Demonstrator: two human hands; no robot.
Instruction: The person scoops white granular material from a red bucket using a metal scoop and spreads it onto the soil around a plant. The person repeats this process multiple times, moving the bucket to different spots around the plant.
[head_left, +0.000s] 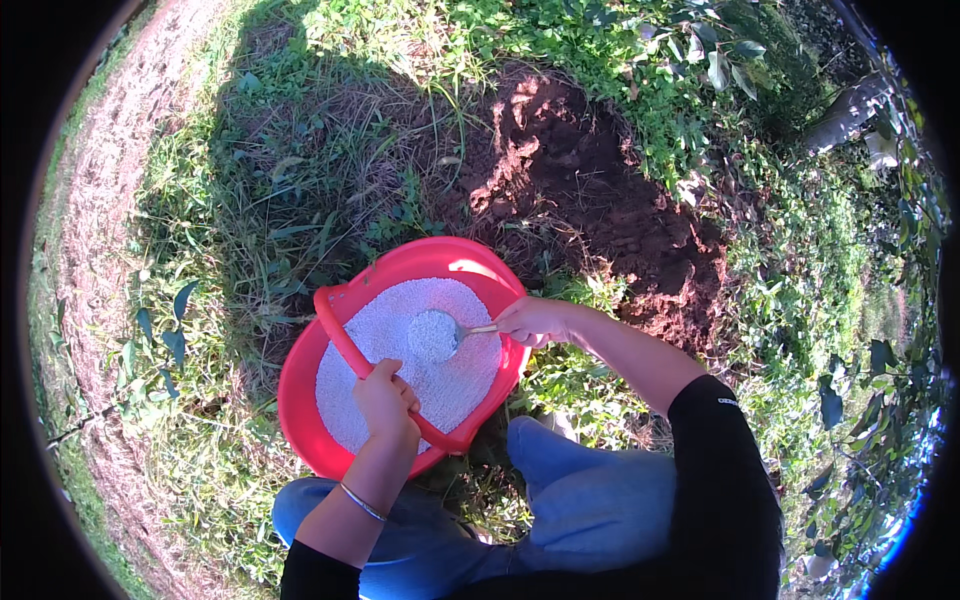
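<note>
A red plastic basket-shaped bucket (300, 405) rests on the grass right in front of my knees. White granules (360, 412), probably fertilizer pellets, fill much of its inside. My left hand (386, 401) grips the red carry handle (343, 341), which crosses over the granules. In my right hand (536, 321), above the bucket's right rim, is the handle of a scoop (480, 328). The scoop's round bowl is heaped with granules and sits at the surface of the pile, so its underside is hidden.
A trench of loose reddish-brown soil (622, 217) runs from beyond the bucket towards the right. Grass and weeds (300, 172) surround it. Leafy branches (847, 405) hang at the right, a thin twig with leaves (172, 341) at the left. A bare dirt strip (105, 247) lies far left.
</note>
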